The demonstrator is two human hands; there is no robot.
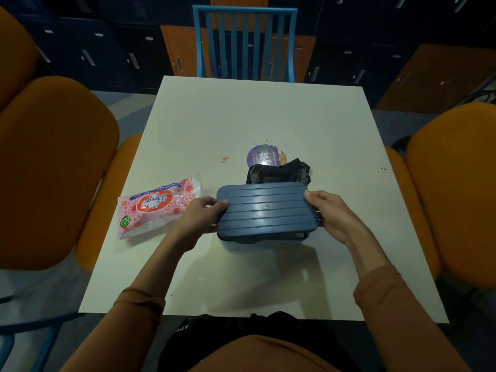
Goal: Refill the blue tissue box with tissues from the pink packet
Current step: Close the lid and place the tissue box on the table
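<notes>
Hands grip our blue tissue box (265,210): left hand (200,216) and right hand (334,214) curl round its ends; pink packet (158,206) lies just left.

1. A white square tabletop (241,116) fills the middle of the view.
2. A round purple-lidded cup (261,156) stands near its centre.
3. A crumpled black plastic bag (279,173) lies touching the cup's near side.
4. A small reddish-brown stain (225,159) marks the surface left of the cup.
5. A blue slatted chair (244,41) stands at the far edge.
6. Orange padded chairs flank the sides, one left (53,170), one right (456,183).
7. Dark lockers (107,49) line the background.
</notes>
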